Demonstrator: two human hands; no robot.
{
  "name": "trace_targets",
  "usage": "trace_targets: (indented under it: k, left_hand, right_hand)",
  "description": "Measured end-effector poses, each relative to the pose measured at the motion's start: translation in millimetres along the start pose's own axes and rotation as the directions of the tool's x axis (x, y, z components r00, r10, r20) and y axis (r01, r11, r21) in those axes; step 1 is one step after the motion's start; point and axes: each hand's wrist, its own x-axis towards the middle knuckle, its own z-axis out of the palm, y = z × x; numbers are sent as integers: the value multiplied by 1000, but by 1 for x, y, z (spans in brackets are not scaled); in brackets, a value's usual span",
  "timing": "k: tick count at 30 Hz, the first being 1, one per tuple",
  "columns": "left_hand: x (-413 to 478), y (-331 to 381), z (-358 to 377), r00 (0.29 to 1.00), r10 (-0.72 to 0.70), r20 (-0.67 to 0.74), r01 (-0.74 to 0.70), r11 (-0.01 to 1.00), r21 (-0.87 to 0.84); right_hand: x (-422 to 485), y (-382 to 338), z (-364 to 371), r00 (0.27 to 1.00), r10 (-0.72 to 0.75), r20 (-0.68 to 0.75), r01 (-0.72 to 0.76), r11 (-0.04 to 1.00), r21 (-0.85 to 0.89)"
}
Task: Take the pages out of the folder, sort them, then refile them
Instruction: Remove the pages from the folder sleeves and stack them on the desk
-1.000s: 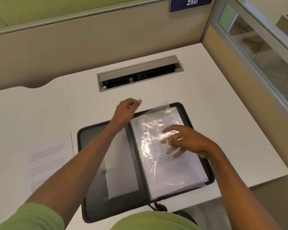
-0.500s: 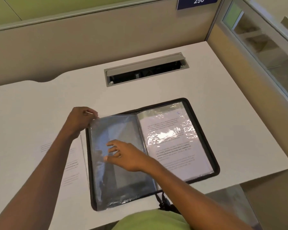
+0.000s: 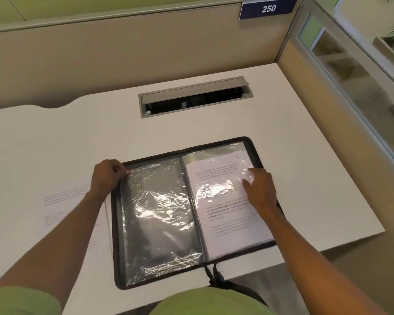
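A black zip folder (image 3: 117, 235) lies open on the white desk in front of me. Its left side shows an empty clear sleeve (image 3: 159, 214) lying flat. My left hand (image 3: 106, 176) pinches that sleeve's top left corner. The right side holds a clear sleeve with a printed page (image 3: 223, 201) inside. My right hand (image 3: 259, 187) rests on that page with its fingers straight, near the upper right part. A loose printed page (image 3: 62, 208) lies on the desk to the left of the folder, partly under my left forearm.
An open grey cable tray (image 3: 193, 96) is set into the desk behind the folder. Beige partition walls close the back and right sides. The desk's front edge runs just below the folder, where the zip pull (image 3: 216, 278) hangs over.
The empty sleeve has been turned over from right to left and now lies flat. My right hand moved from the left sleeve across to the printed page on the right.
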Motion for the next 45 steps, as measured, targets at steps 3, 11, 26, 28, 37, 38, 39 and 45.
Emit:
trace_targets:
  k: [3, 11, 26, 28, 37, 38, 39, 45]
  left_hand:
    - [-2, 21, 15, 988, 9, -151, 15, 987, 157]
    - [-4, 154, 80, 934, 356, -5, -356, 933, -48]
    - [9, 204, 132, 875, 422, 238, -424, 905, -46]
    - [10, 202, 129, 868, 432, 246, -421, 902, -98]
    - [10, 199, 119, 822, 528, 213, -511, 849, -132]
    - [9, 197, 119, 817, 538, 206, -525, 843, -118]
    - [9, 195, 120, 807, 560, 187, -551, 828, -102]
    - [5, 188, 124, 787, 597, 155, -580, 802, -142]
  right_hand:
    - [4, 12, 4, 1000, -22, 16, 22, 1000, -4]
    - [21, 6, -6, 997, 55, -62, -44, 986, 160]
    - [12, 1, -20, 988, 84, -127, -15, 885, 465]
    - [11, 2, -23, 990, 99, -101, -35, 864, 502]
    - [13, 5, -26, 991, 126, -51, -81, 846, 527]
    - [13, 4, -26, 990, 129, -52, -84, 851, 519]
    - [13, 4, -26, 990, 133, -53, -87, 854, 514]
    - [15, 5, -27, 990, 142, -28, -109, 860, 499]
